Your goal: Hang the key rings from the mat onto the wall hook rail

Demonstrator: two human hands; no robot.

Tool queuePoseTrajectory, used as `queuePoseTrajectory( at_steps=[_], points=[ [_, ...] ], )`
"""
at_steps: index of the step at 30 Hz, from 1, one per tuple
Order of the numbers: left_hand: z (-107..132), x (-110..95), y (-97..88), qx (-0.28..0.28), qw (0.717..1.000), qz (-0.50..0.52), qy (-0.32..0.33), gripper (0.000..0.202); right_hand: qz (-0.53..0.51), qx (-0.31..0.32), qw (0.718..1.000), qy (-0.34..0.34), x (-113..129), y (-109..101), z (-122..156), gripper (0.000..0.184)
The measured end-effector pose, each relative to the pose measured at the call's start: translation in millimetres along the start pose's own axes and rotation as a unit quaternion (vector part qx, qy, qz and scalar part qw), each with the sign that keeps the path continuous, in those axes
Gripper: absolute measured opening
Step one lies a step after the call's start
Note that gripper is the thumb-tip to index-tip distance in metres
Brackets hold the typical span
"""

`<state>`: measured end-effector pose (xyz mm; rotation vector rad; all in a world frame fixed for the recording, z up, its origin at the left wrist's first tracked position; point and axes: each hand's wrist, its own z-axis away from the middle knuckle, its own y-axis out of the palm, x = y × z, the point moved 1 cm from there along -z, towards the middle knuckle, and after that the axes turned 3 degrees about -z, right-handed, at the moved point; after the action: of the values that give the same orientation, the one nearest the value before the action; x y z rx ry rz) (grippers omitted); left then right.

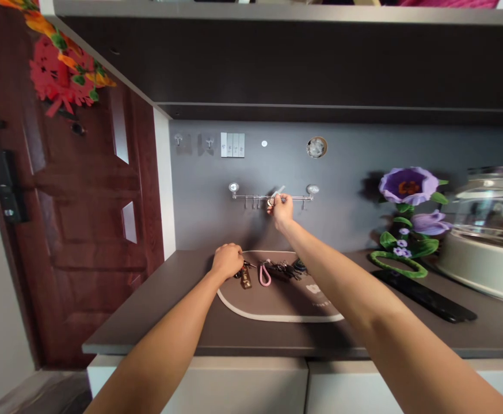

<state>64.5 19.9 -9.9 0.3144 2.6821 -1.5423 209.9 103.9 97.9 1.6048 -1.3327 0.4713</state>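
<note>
My right hand (282, 210) is raised to a metal hook rail (255, 197) on the grey wall, fingers pinched together. A small pale item (270, 202) shows at its fingertips, too small to name. My left hand (229, 260) rests palm down at the left end of a brown mat (251, 307) with a white rim. Its curled fingers close over a bunch of keys (246, 266), partly hidden, with a brown tag (246, 278) lying beside them. Right of it on the mat lie a pink loop strap (265, 276) and more dark keys (288, 269).
A purple flower ornament (408, 187), a long black object (424, 296) and a white-based clear-domed appliance (484, 247) stand or lie at the right. A dark shelf (277, 63) overhangs the counter (148, 310). A brown door (79, 241) is at the left.
</note>
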Motion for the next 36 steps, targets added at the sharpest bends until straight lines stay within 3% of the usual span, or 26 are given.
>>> queuePoseTrajectory(
  at_steps=[4, 8, 10, 14, 17, 19, 23, 28, 32, 36],
  points=[
    [-0.7, 1.4, -0.9, 0.006, 1.000, -0.001, -0.009, 0.030, 0.078, 0.090, 0.993, 0.016, 4.1, -5.7, 15.0, 0.008],
    [0.0, 3.2, -2.7, 0.014, 1.000, -0.002, -0.026, 0.030, 0.163, 0.175, 0.970, 0.046, -14.4, -19.9, 37.6, 0.009],
    [0.6, 4.2, -3.9, 0.018, 0.999, -0.002, -0.035, 0.031, 0.225, 0.212, 0.949, 0.052, -29.0, -29.2, 45.2, 0.010],
    [1.5, 6.7, -5.8, 0.027, 0.998, 0.000, -0.050, 0.032, 0.387, 0.238, 0.891, -0.004, -51.9, -47.6, 49.6, 0.010],
    [1.4, 8.7, -5.5, 0.029, 0.998, 0.002, -0.057, 0.032, 0.472, 0.243, 0.847, -0.017, -57.6, -59.0, 47.3, 0.016],
    [1.0, 9.9, -4.4, 0.027, 0.998, 0.003, -0.060, 0.033, 0.493, 0.241, 0.836, -0.003, -56.9, -65.6, 44.5, 0.021],
    [0.2, 11.2, -3.2, 0.016, 0.998, 0.003, -0.061, 0.033, 0.512, 0.207, 0.834, 0.003, -50.4, -77.5, 37.1, 0.025],
    [2.8, 11.5, -6.6, -0.006, 0.997, 0.027, -0.066, 0.037, 0.487, 0.165, 0.858, 0.010, -40.1, -89.1, 32.7, 0.022],
    [5.8, 12.8, -9.8, -0.048, 0.990, 0.096, -0.095, 0.050, 0.443, 0.201, 0.873, 0.032, -26.6, -93.6, 38.5, 0.010],
    [5.2, 6.3, -23.4, -0.082, 0.965, 0.220, -0.116, 0.048, 0.381, 0.310, 0.868, 0.067, 5.0, -89.1, 53.3, 0.004]
  ],
)
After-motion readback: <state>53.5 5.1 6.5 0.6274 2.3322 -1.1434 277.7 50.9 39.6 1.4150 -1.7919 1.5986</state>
